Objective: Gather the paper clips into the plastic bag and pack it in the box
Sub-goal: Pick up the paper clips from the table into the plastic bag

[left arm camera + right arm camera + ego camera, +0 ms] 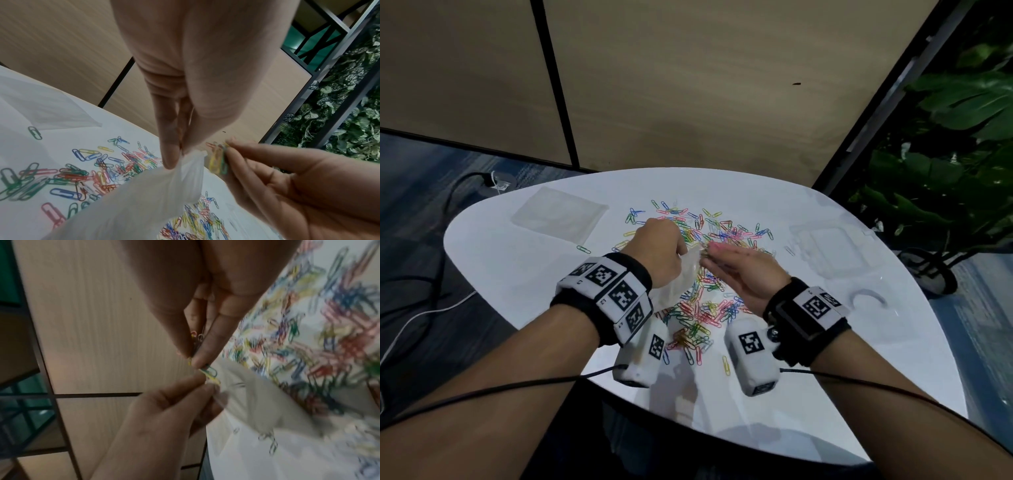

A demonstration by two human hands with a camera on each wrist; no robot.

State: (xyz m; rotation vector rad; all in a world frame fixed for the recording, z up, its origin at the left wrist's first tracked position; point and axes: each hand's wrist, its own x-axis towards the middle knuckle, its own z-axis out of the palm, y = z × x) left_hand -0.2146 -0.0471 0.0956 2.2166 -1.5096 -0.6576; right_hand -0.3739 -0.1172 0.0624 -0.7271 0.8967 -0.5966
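Many coloured paper clips (702,274) lie scattered over the middle of the white table (524,274). My left hand (659,251) pinches the top edge of a clear plastic bag (681,277) and holds it above the table; in the left wrist view the bag (148,194) hangs from my left fingers (170,155). My right hand (739,270) pinches a small bunch of paper clips (218,160) right at the bag's mouth; in the right wrist view the clips (209,373) stick out from between its fingertips. A clear plastic box (828,248) lies open at the right.
A second flat clear bag (560,214) lies at the table's back left. A clear curved piece (868,296) sits near the right edge. A wooden wall panel stands behind the table, leafy plants (945,154) to the right, cables (421,308) on the floor at left.
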